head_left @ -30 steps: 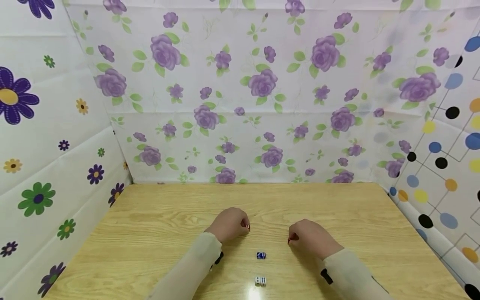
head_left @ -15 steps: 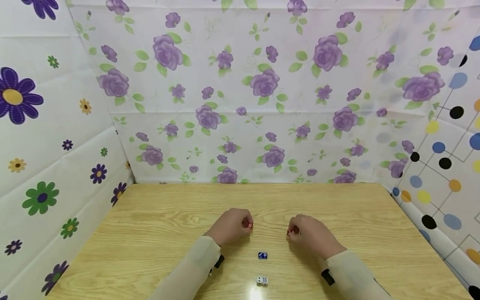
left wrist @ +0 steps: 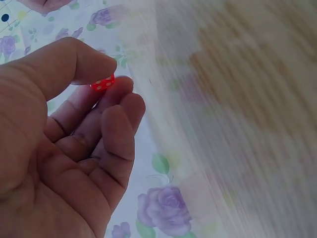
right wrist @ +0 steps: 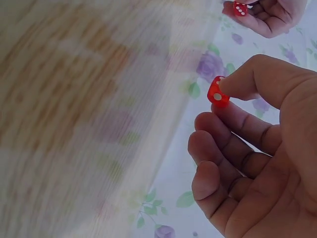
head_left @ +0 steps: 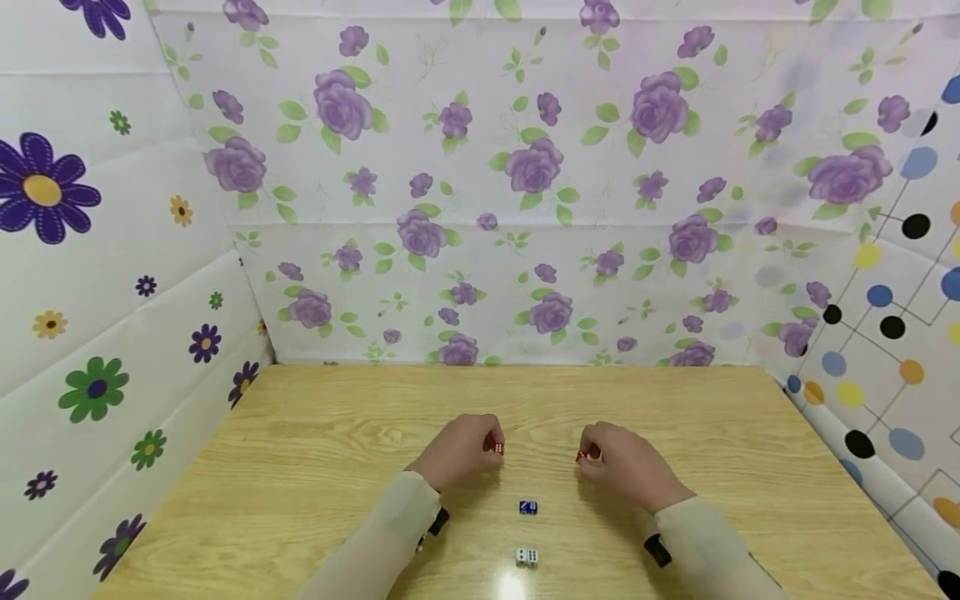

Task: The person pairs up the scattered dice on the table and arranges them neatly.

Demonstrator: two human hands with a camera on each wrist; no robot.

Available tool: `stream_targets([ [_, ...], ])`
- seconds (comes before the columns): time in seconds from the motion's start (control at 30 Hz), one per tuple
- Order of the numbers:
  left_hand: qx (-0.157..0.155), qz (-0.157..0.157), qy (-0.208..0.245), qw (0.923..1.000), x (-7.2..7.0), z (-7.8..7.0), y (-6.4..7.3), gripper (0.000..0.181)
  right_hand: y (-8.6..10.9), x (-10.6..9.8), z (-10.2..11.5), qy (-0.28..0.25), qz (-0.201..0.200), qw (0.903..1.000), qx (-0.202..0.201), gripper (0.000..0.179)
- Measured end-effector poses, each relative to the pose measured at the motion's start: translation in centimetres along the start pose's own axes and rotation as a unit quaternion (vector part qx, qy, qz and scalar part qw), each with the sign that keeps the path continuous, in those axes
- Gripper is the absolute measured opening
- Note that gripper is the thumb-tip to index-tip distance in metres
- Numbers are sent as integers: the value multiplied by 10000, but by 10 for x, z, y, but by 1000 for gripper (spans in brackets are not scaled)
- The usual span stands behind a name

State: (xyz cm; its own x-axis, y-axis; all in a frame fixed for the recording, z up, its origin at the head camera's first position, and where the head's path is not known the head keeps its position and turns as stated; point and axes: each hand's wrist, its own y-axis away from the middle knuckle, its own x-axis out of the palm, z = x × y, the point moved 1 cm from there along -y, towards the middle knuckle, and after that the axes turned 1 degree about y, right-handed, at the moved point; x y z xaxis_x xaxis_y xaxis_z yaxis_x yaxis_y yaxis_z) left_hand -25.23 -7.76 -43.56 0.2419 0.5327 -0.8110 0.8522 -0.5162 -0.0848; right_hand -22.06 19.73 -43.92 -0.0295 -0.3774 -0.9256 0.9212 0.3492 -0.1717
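Between thumb and forefinger, my left hand (head_left: 461, 450) pinches a red die (left wrist: 103, 83) with white dots. My right hand (head_left: 630, 467) pinches another red die (right wrist: 218, 92) the same way, its remaining fingers curled loosely below. Both hands are over the table's middle, facing each other with a gap between them. Nearer to me, a pair of blue dice (head_left: 528, 507) sits side by side. Closer still, two white dice (head_left: 527, 557) with dark dots lie side by side. The left hand's die also shows at the top of the right wrist view.
The wooden table (head_left: 337, 417) ends at a back wall of white cloth (head_left: 480, 275) with purple roses. Daisy-print cloth (head_left: 165, 333) hangs on the left, dotted cloth (head_left: 885, 358) on the right. Black bands sit at both wrists.
The right hand has risen slightly and turned its red die more into view. The left hand has shifted a little, still pinching its die. The blue and white dice stay on the table.
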Motion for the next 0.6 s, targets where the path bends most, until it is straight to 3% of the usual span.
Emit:
stream_targets([
  [0.6,-70,-117,160,9998,-2,1,7,10,-5,1,0,36,-15,10000,10,11],
])
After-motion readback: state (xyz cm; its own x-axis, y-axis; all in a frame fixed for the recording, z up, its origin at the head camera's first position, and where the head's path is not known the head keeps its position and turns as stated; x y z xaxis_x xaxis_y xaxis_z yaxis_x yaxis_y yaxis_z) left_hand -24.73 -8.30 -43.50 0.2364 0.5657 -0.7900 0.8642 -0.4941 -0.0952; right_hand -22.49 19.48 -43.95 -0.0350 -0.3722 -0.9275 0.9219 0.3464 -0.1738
